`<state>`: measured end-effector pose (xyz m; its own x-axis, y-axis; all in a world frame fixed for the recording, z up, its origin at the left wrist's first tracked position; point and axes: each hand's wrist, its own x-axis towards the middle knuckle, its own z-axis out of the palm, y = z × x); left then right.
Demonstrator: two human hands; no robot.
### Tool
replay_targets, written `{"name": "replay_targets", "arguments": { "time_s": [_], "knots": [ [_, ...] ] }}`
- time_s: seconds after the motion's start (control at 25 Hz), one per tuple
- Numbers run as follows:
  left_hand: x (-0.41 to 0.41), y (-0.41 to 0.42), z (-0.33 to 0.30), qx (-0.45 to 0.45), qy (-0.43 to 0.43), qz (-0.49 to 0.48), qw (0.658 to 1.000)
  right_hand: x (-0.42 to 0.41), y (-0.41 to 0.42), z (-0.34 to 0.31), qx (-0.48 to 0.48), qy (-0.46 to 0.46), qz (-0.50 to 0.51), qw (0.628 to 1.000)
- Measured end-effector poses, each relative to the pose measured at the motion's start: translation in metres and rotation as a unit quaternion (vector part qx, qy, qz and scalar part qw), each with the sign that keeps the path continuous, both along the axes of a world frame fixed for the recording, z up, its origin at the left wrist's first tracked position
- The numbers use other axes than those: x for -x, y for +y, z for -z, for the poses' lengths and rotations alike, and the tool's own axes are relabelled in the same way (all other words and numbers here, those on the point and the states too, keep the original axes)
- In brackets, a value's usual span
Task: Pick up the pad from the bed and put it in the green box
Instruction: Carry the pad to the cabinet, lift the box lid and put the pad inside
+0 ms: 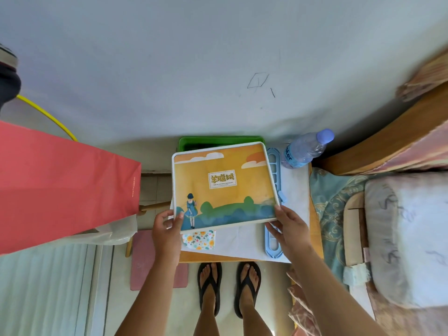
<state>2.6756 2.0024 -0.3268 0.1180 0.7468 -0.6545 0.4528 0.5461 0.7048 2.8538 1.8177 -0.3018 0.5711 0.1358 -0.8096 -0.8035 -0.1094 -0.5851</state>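
The pad (224, 186) is a flat rectangular packet with an orange sky, green hills and a girl in a blue dress printed on it. I hold it level above the small table. My left hand (167, 231) grips its near left corner and my right hand (289, 229) grips its near right corner. The green box (220, 141) stands against the wall just beyond the pad. Only the box's back rim shows; the pad's far edge covers the rest of it.
A blue plastic hanger (273, 207), a water bottle (306, 149) and a floral cloth (199, 240) lie on the white-covered table (244, 248). A red paper bag (60, 183) hangs at the left. The bed (397, 226) with a pillow is at the right. My sandalled feet (229, 287) are below.
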Motion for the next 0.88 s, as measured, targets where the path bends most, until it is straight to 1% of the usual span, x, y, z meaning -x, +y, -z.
{"name": "replay_targets", "arguments": {
  "time_s": [0.12, 0.2, 0.28, 0.44, 0.56, 0.72, 0.88],
  "knots": [
    [0.001, -0.024, -0.011, -0.006, 0.02, 0.044, 0.999, 0.001, -0.032, -0.004, 0.008, 0.018, 0.02, 1.0],
    [-0.002, -0.041, -0.018, 0.007, 0.008, 0.068, 0.998, 0.001, -0.054, -0.006, 0.009, 0.028, 0.039, 0.999],
    [-0.009, -0.06, -0.025, 0.033, -0.003, 0.115, 0.993, -0.001, -0.082, -0.012, 0.009, 0.036, 0.061, 0.997],
    [-0.027, -0.094, -0.031, 0.069, -0.02, 0.242, 0.968, -0.012, -0.142, -0.026, 0.036, 0.025, 0.065, 0.997],
    [-0.041, -0.123, -0.028, 0.051, -0.001, 0.314, 0.948, -0.014, -0.18, -0.03, 0.063, 0.015, 0.081, 0.995],
    [-0.056, -0.161, -0.019, 0.039, 0.035, 0.362, 0.931, -0.012, -0.218, -0.021, 0.094, 0.025, 0.112, 0.989],
    [-0.061, -0.178, -0.003, 0.031, 0.064, 0.379, 0.923, -0.022, -0.233, -0.001, 0.112, 0.045, 0.111, 0.987]
  ]
}}
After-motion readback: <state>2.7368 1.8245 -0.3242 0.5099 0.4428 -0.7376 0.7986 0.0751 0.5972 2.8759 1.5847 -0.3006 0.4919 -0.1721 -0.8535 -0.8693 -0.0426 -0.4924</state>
